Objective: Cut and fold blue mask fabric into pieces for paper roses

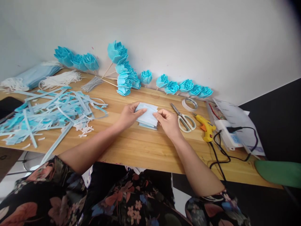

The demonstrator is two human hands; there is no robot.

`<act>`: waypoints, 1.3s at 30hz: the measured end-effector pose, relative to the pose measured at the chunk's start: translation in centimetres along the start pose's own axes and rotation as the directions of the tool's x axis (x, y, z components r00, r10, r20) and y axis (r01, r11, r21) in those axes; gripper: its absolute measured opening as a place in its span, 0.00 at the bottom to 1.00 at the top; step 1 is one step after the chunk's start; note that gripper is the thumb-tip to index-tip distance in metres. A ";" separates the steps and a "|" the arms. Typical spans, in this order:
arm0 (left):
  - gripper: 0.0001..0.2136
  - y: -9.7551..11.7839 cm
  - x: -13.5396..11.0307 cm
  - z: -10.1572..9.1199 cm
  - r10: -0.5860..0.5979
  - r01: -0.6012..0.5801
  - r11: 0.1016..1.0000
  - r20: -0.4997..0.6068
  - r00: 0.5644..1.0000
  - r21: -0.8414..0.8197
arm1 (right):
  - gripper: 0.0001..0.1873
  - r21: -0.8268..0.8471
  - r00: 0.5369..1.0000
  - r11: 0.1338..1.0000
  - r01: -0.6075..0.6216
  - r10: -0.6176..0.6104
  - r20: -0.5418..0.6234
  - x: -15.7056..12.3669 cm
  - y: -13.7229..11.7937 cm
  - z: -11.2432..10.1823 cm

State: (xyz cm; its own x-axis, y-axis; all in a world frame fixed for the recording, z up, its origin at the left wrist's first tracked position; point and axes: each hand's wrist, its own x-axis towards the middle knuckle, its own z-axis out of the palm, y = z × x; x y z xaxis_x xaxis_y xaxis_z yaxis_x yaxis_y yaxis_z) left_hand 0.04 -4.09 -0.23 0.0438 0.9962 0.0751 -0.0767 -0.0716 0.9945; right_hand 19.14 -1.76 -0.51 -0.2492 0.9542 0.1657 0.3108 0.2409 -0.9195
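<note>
Over the light-brown wooden tabletop (136, 147), a flat stack of pale-blue sheets (147, 116) is between the person's left hand (131, 114) and right hand (168, 123). Left of it are heaped light-blue fabric strips (54, 108); behind it, along the white wall (164, 37), blue layered fabric flowers (146, 77). To its right come white-handled metal scissors (180, 115), a yellow plastic glue gun (207, 128) and a white rectangular power strip (226, 133).

Pale blue sheets (148, 118) form an uneven, flattish stack over the wooden table (138, 147).
</note>
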 end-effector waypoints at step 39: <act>0.10 0.5 1.1 -1.5 -0.098 0.010 0.921 -0.207 0.973 -0.390 | 0.21 -0.453 0.993 0.883 0.121 -0.110 0.052 0.3 0.8 0.0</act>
State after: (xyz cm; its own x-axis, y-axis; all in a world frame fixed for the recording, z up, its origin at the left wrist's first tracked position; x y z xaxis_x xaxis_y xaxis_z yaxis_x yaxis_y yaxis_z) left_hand -1.47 -3.00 0.18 -0.1558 0.9870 -0.0398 -0.4586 -0.0366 0.8879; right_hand 19.36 -1.29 -1.18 -0.3288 0.9115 0.2471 0.6595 0.4089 -0.6308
